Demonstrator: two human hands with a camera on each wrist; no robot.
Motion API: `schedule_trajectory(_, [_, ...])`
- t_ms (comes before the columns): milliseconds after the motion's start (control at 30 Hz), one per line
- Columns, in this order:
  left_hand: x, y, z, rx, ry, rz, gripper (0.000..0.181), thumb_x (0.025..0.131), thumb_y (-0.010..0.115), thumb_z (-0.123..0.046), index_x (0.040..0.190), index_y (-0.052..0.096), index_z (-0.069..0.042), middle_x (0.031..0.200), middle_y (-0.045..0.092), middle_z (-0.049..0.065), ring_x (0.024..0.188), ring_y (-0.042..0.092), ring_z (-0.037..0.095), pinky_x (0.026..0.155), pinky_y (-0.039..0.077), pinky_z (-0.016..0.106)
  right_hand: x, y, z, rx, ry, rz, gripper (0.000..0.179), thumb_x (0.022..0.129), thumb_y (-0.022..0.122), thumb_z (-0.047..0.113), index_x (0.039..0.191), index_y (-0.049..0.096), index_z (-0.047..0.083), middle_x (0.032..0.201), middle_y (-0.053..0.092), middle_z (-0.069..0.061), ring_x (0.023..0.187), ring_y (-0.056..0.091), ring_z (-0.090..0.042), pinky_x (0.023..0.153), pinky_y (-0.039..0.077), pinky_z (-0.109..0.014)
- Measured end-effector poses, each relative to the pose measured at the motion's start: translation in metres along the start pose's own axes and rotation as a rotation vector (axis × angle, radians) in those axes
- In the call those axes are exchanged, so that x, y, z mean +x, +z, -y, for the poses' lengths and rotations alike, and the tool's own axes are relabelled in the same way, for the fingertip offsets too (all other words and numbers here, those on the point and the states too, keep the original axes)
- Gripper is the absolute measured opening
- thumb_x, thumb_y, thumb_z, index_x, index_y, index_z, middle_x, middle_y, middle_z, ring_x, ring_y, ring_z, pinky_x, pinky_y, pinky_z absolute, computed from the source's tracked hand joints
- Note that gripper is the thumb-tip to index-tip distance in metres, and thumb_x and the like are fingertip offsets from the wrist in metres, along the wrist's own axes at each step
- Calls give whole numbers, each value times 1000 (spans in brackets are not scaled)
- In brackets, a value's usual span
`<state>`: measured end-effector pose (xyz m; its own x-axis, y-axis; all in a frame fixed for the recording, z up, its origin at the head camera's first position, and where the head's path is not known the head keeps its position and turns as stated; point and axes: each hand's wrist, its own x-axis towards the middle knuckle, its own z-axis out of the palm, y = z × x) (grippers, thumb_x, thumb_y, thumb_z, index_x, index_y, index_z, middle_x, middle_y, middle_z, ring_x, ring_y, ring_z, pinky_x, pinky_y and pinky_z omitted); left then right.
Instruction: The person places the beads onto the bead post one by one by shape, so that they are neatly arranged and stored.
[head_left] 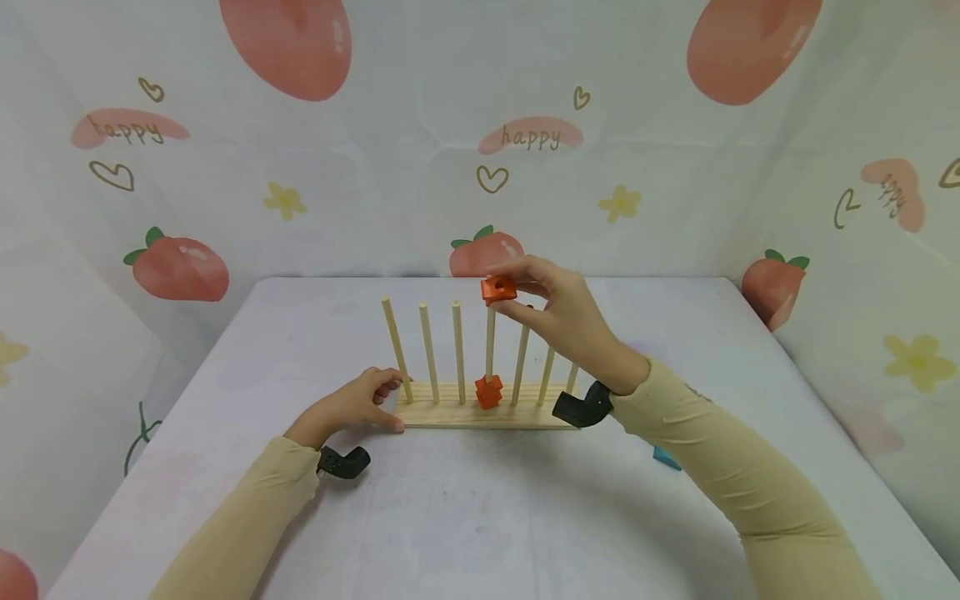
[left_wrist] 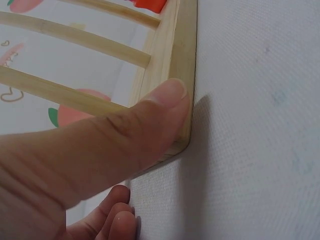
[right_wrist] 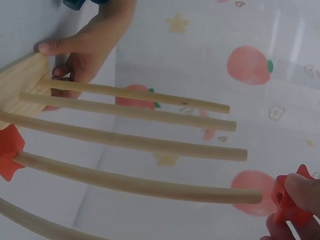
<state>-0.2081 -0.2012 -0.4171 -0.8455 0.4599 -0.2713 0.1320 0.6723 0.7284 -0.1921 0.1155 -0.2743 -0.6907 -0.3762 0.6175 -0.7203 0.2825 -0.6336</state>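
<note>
A wooden base (head_left: pixel 450 414) with several upright pegs (head_left: pixel 460 354) stands on the table in the head view. An orange-red star-shaped bead (head_left: pixel 488 392) sits low on the middle peg. My right hand (head_left: pixel 566 317) pinches a second star-shaped bead (head_left: pixel 498 289) between thumb and fingers at the top of that peg. In the right wrist view, the hole of this held bead (right_wrist: pixel 281 196) faces the peg's tip (right_wrist: pixel 255 196), with a small gap between them. My left hand (head_left: pixel 356 402) holds the base's left end, its thumb (left_wrist: pixel 167 95) on the front edge.
A blue piece (head_left: pixel 666 458) lies on the table (head_left: pixel 480 517), partly hidden by the right forearm. A patterned cloth (head_left: pixel 405 142) hangs behind and beside the table. Black wrist mounts (head_left: pixel 581 407) stick out below both wrists.
</note>
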Motion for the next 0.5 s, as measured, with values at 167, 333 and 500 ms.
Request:
schedule_trajectory(167, [-1, 0, 1, 1, -1, 0, 79, 73, 86, -19, 135, 43, 5, 125, 42, 22, 111, 44, 32, 99, 40, 47, 2, 2, -1, -24, 12, 24, 37, 78, 77, 0, 113, 65, 1, 101, 71, -8, 96, 68, -18, 88, 52, -23])
schedule_trajectory(333, [-1, 0, 1, -2, 1, 2, 79, 73, 86, -19, 135, 43, 6, 124, 41, 22, 110, 44, 31, 98, 40, 46, 2, 2, -1, -57, 13, 60, 40, 77, 79, 1, 114, 65, 3, 100, 72, -6, 93, 69, -16, 84, 53, -24])
schedule_trajectory(500, [0, 0, 1, -3, 6, -1, 77, 73, 86, -19, 134, 44, 4, 124, 42, 22, 110, 44, 31, 98, 40, 46, 3, 1, -1, -92, 55, 111, 38, 78, 79, 7, 115, 66, 6, 100, 72, -3, 92, 68, -13, 83, 53, -25])
